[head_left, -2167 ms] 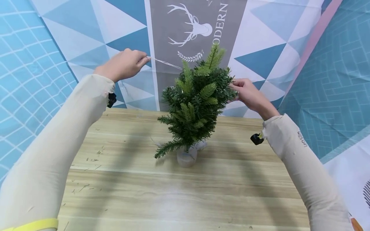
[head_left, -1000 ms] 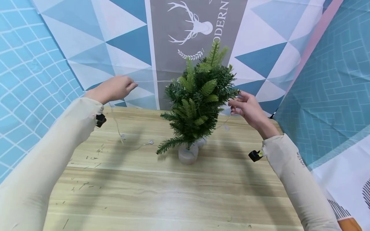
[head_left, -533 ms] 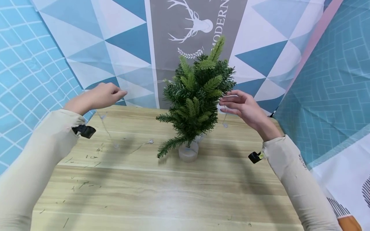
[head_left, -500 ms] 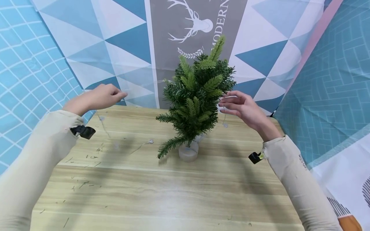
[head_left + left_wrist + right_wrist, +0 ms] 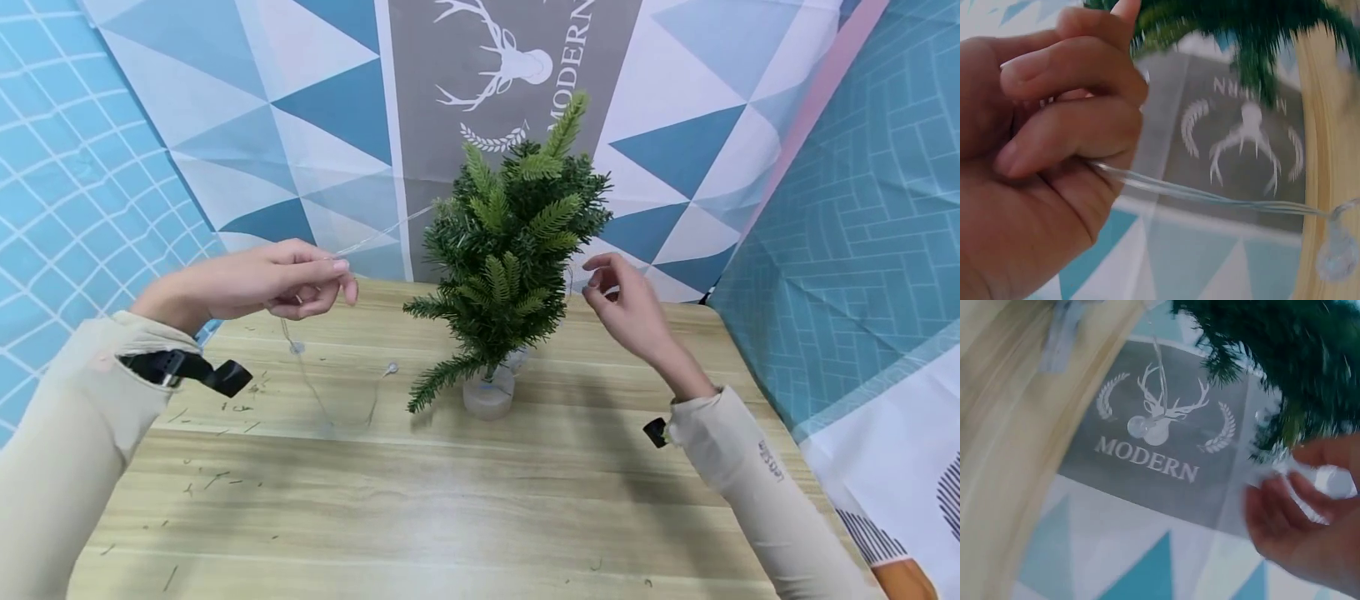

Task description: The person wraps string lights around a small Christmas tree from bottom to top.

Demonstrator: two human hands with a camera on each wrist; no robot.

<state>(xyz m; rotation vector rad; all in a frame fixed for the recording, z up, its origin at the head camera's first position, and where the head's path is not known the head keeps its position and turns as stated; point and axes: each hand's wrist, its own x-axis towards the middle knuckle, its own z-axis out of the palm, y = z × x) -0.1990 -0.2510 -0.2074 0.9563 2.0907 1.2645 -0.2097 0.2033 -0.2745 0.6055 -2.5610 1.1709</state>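
Note:
A small artificial Christmas tree (image 5: 510, 250) stands upright on a pale round base (image 5: 487, 396) in the middle of the table. Left of it, my left hand (image 5: 277, 279) grips a thin clear string of fairy lights (image 5: 1210, 197) under curled fingers. That wire runs up to the tree's left side, and a slack length hangs to the table with a clear bulb (image 5: 1337, 253). Close to the tree's right side is my right hand (image 5: 630, 312), fingers bent and thumb apart from them. In the right wrist view it is blurred, with a bulb (image 5: 1138, 427) dangling nearby.
Another bulb (image 5: 391, 367) lies on the wooden table (image 5: 450, 517) left of the tree. Bits of fallen needles (image 5: 217, 479) are scattered at the left. Behind the table hangs a patterned cloth (image 5: 322, 100) with a deer print.
My left hand has come down from beside the treetop, still with the wire, and turned its fingers into view. My right hand has moved lower beside the tree.

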